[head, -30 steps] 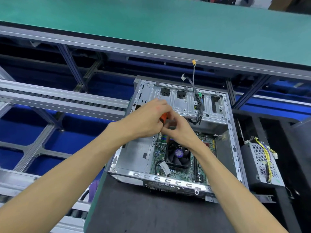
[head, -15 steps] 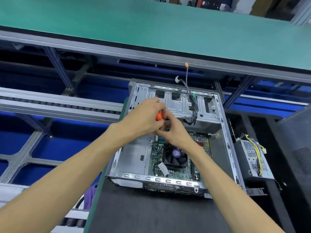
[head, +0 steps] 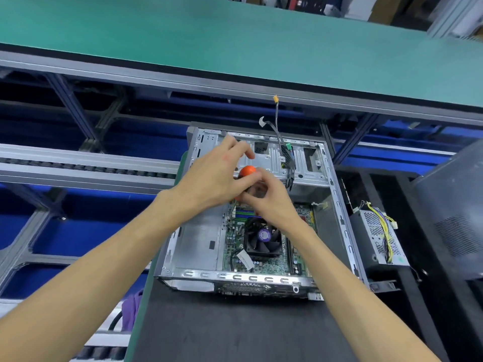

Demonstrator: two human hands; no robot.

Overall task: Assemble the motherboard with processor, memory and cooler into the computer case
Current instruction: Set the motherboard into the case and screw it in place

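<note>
While the left hand (head: pixel 214 176) grips an orange-handled screwdriver (head: pixel 247 171), the right hand (head: pixel 264 202) pinches its shaft just below, probably steadying the tip over the motherboard (head: pixel 235 246) beneath both hands.

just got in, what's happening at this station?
A person is working over an open computer case on the bench. Both hands meet above the motherboard: the left hand grips an orange-handled tool, and the right hand pinches near its lower part. The cooler already sits on the board. A power supply lies outside, to the right.
</note>
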